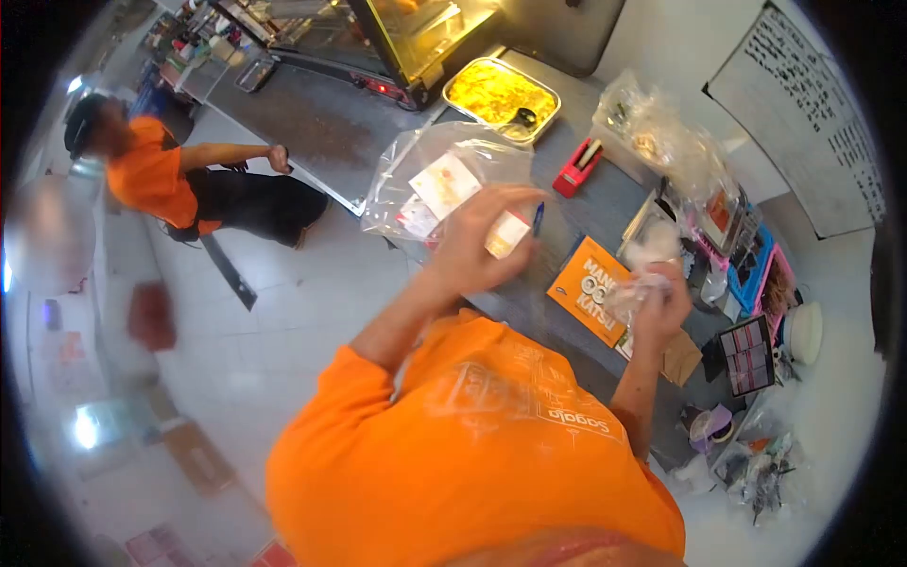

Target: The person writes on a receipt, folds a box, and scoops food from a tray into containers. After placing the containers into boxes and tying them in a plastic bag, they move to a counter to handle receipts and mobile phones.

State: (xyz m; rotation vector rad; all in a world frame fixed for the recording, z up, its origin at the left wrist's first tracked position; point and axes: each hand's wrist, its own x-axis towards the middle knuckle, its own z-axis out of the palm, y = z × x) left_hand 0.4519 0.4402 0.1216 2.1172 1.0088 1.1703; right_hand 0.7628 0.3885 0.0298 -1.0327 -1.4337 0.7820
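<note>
My left hand [477, 248] curls around a small white-and-yellow packet [508, 234], its fingers arched over the top. Just beyond it lies a clear plastic bag [392, 180] with a white printed box [445, 185] in it. A blue pen [539, 219] shows by my left fingertips. On the right, my right hand [663, 307] is closed on crumpled clear plastic [625, 300], slightly blurred. Under that plastic is an orange printed card [588, 288] on the grey counter [529, 317].
A foil tray of yellow food [501, 93] with a black utensil stands near a lit display case [416, 42]. A red stapler-like tool [577, 168], a bin of plastic bags [652, 128] and a tablet-like screen [746, 354] line the counter. A co-worker [151, 180] stands at left.
</note>
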